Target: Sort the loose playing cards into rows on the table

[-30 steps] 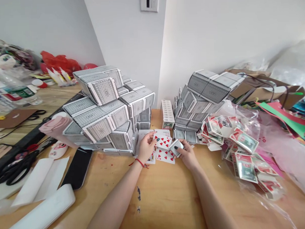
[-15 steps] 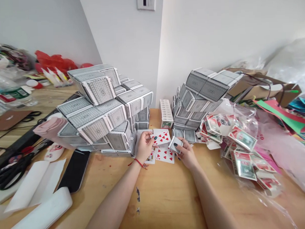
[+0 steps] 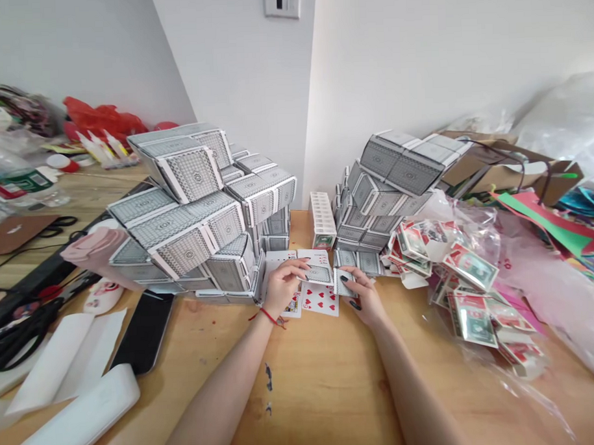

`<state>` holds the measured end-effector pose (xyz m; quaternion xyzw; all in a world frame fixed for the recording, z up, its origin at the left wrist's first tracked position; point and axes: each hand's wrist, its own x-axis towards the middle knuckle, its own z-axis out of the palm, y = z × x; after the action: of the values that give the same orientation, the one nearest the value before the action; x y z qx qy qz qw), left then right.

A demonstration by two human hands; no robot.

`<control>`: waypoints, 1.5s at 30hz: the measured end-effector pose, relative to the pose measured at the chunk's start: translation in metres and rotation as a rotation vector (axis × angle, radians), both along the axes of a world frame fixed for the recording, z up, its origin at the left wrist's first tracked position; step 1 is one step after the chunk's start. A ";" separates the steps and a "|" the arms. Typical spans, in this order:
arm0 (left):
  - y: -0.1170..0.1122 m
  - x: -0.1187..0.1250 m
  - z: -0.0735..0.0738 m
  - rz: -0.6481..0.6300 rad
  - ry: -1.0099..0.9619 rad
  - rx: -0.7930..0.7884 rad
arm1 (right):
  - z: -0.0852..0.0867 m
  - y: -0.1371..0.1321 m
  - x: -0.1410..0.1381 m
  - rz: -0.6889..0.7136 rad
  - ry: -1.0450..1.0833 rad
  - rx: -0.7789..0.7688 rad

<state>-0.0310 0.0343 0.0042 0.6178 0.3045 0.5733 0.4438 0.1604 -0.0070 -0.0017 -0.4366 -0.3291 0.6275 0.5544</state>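
My left hand, a red string on its wrist, pinches a playing card whose grey patterned back shows. The card's right edge comes close to a small deck of cards, back outward, gripped in my right hand; whether they touch I cannot tell. Under the hands lie face-up cards, among them a hearts card and a face card partly covered by my left hand. Stacks of folded-card blocks rise at the left and right.
Behind the hands stands a row of upright card boxes. Opened red-and-green card boxes lie on clear plastic at the right. A black phone, white paper and black scissors are at the left.
The card in my left hand showed red hearts before and now shows its patterned back, tilted toward the deck. My right hand has stayed nearly in place with the deck.
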 end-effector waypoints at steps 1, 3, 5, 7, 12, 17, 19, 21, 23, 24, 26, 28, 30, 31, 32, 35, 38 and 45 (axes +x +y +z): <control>0.000 0.000 0.001 0.010 0.007 0.007 | 0.000 0.000 0.000 0.001 -0.007 -0.007; -0.001 0.000 0.002 0.021 0.023 0.018 | -0.001 0.000 0.000 0.004 -0.022 -0.020; -0.002 0.000 0.002 0.020 0.041 0.027 | -0.002 0.001 -0.001 0.000 -0.029 -0.028; -0.002 0.000 0.003 0.019 0.051 0.034 | -0.003 0.002 -0.001 -0.009 -0.030 -0.030; -0.002 0.000 0.002 0.048 0.044 0.042 | -0.002 0.002 -0.001 -0.022 -0.040 -0.025; -0.002 0.000 0.002 0.056 0.051 0.049 | -0.001 0.001 -0.001 -0.014 -0.042 -0.022; -0.003 0.001 0.002 0.042 0.065 0.062 | -0.002 0.001 -0.001 -0.006 -0.054 -0.023; -0.004 0.002 0.002 0.042 0.071 0.068 | -0.003 0.001 -0.002 -0.014 -0.069 -0.025; -0.004 0.003 0.002 0.052 0.067 0.068 | -0.003 0.001 -0.002 -0.026 -0.087 -0.029; -0.005 0.003 0.002 0.057 0.064 0.067 | -0.003 0.001 -0.002 -0.030 -0.095 -0.032; -0.005 0.003 0.002 0.057 0.068 0.066 | -0.004 0.001 -0.003 -0.029 -0.104 -0.040; -0.005 0.003 0.002 0.041 0.084 0.067 | -0.005 0.002 -0.003 -0.027 -0.101 -0.040; -0.004 0.002 0.002 0.018 0.088 0.072 | -0.006 0.002 -0.003 -0.027 -0.095 -0.030; -0.004 0.002 0.002 0.008 0.082 0.075 | -0.006 0.003 -0.004 -0.029 -0.094 -0.023; -0.004 0.001 0.002 0.000 0.071 0.077 | -0.006 0.003 -0.004 -0.029 -0.096 -0.018; -0.004 0.001 0.003 -0.022 0.049 0.068 | -0.006 0.003 -0.004 -0.015 -0.106 -0.015; -0.004 0.001 0.003 -0.051 0.040 0.050 | -0.004 0.002 -0.003 0.032 -0.092 -0.017; -0.005 0.004 0.003 -0.061 0.015 0.055 | 0.000 -0.002 -0.003 0.128 -0.036 -0.017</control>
<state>-0.0266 0.0294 0.0069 0.6431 0.2730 0.5629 0.4416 0.1576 -0.0090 -0.0019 -0.4307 -0.3609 0.6564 0.5035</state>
